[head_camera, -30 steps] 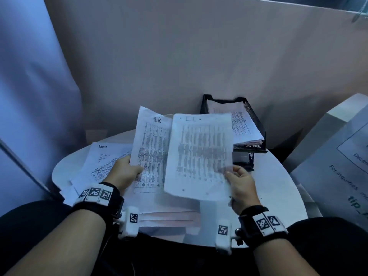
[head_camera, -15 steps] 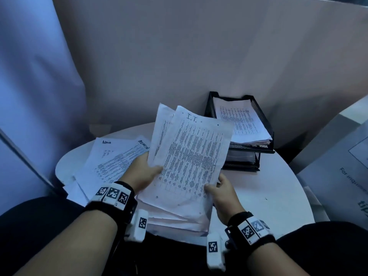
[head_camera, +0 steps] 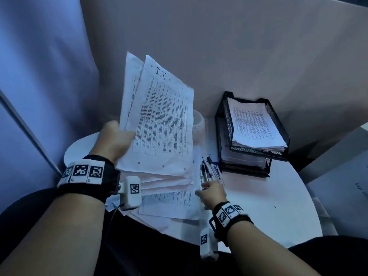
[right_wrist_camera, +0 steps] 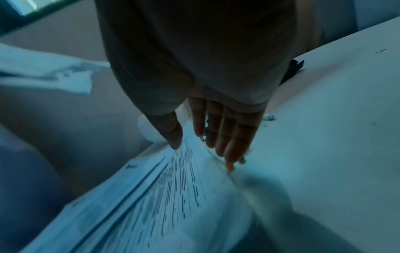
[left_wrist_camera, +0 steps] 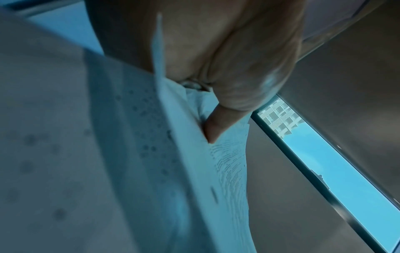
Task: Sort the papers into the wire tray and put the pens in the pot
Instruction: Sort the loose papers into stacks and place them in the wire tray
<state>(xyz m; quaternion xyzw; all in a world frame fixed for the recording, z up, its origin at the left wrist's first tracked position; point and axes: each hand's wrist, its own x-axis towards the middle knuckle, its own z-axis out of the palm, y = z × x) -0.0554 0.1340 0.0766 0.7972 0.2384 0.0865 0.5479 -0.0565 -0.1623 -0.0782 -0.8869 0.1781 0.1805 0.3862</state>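
Observation:
My left hand [head_camera: 117, 139] grips a sheaf of printed papers [head_camera: 159, 120], the front sheet marked "I.T.", and holds it upright above the table; in the left wrist view the thumb [left_wrist_camera: 218, 126] presses into the sheets [left_wrist_camera: 151, 171]. My right hand [head_camera: 211, 191] is open with straight fingers [right_wrist_camera: 218, 135] reaching over several pens [head_camera: 209, 170] that lie beside the loose paper pile [head_camera: 171, 198]. Whether the fingers touch the pens I cannot tell. A black two-tier wire tray [head_camera: 223, 124] at the back right holds papers. The white pot [head_camera: 199, 124] stands behind the held sheets, partly hidden.
The round white table [head_camera: 278, 200] shows bare surface at the right front. A beige partition stands close behind the tray. A printed board [head_camera: 346, 176] leans at the far right.
My right hand let go of the sheaf and dropped to the pens on the table. My left hand raised the papers upright and to the left, uncovering the pens and pot.

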